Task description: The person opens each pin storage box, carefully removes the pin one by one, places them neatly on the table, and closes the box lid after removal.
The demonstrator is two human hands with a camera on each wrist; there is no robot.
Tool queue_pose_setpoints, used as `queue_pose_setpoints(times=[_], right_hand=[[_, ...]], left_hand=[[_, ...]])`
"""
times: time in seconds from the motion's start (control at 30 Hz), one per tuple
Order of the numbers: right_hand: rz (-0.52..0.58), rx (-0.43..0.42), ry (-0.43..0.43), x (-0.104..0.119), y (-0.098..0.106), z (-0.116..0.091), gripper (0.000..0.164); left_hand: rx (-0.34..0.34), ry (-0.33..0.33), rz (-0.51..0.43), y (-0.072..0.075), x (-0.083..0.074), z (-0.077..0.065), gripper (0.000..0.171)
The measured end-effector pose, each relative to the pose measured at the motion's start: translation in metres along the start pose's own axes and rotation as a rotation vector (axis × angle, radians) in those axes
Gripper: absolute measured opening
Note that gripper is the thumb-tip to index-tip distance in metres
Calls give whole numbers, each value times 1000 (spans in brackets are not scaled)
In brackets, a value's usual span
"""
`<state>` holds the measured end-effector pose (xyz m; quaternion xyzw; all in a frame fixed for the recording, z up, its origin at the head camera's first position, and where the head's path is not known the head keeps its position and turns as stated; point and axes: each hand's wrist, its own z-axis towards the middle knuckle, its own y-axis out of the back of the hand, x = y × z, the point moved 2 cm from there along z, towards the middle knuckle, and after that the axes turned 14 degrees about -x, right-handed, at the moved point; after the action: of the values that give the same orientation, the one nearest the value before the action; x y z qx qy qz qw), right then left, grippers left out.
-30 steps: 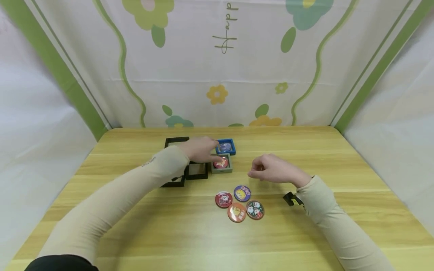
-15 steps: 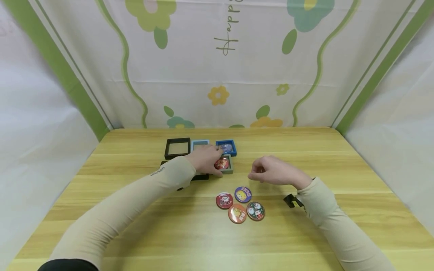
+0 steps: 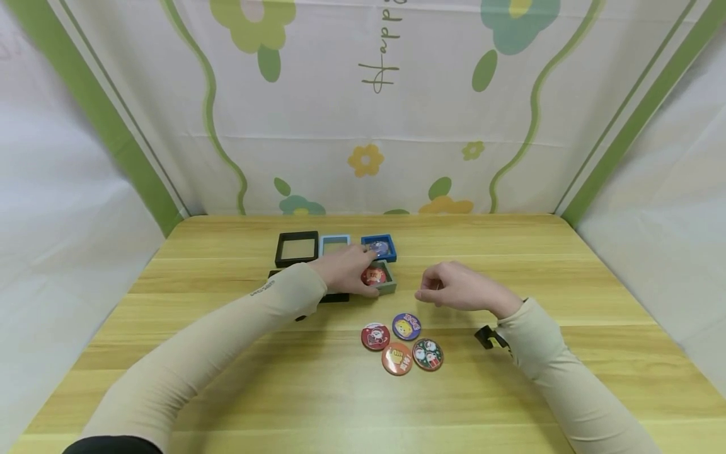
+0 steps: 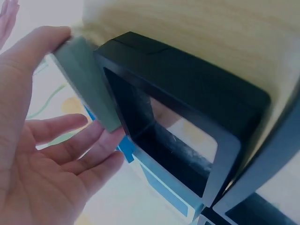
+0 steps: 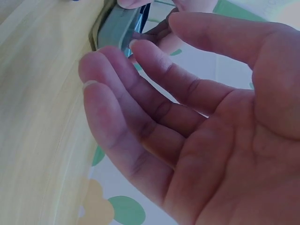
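Note:
My left hand (image 3: 346, 270) grips a small grey-green frame (image 3: 388, 285) with a round red badge (image 3: 374, 275) showing inside it. In the left wrist view the thumb is at one end of this frame (image 4: 86, 82) and fingertips are at the other. Just behind it lies a blue frame (image 3: 392, 247) with a purple badge (image 3: 379, 248) in it, partly overlapped by a finger. My right hand (image 3: 462, 287) is held over the table to the right, fingers loosely bent. In the right wrist view its palm (image 5: 220, 140) shows nothing held.
Black frames, one at the back left (image 3: 278, 252), and a light blue frame (image 3: 334, 238) stand left of and under my left forearm. Nearer me lie a red badge (image 3: 375, 337), a purple badge (image 3: 406, 326), an orange badge (image 3: 396, 359) and a green badge (image 3: 428, 354).
My left hand has come down onto the grey-green frame and taken hold of it. The frame has shifted slightly right and turned a little. The right hand has stayed in place.

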<state>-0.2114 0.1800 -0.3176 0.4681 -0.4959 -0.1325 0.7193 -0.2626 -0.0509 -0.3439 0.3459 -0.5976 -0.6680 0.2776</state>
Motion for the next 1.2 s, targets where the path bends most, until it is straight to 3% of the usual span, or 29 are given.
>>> queue_pose_setpoints(times=[0.23,0.43,0.67,0.8,1.03,1.2], right_hand=[[31,-35,-16,0,1,0,16],[117,-103,-90,1,1,1,18],[358,-199,-163,6,1,4,52],[552,-241,-191,15,1,2,58],[730,-243,-181,32,-8,-2,52],[808,-198,-192,39,-18,-2,54]], left_hand=[[-74,14,-75,8,-2,-7,80],[-173,122,-220,16,-5,-21,84],[-407,211,-467,25,-17,-45,74],[-503,256,-565,30,-28,-55,68],[-540,306,-708,26,-36,-63,54],[-542,352,-714,23,-39,-66,60]])
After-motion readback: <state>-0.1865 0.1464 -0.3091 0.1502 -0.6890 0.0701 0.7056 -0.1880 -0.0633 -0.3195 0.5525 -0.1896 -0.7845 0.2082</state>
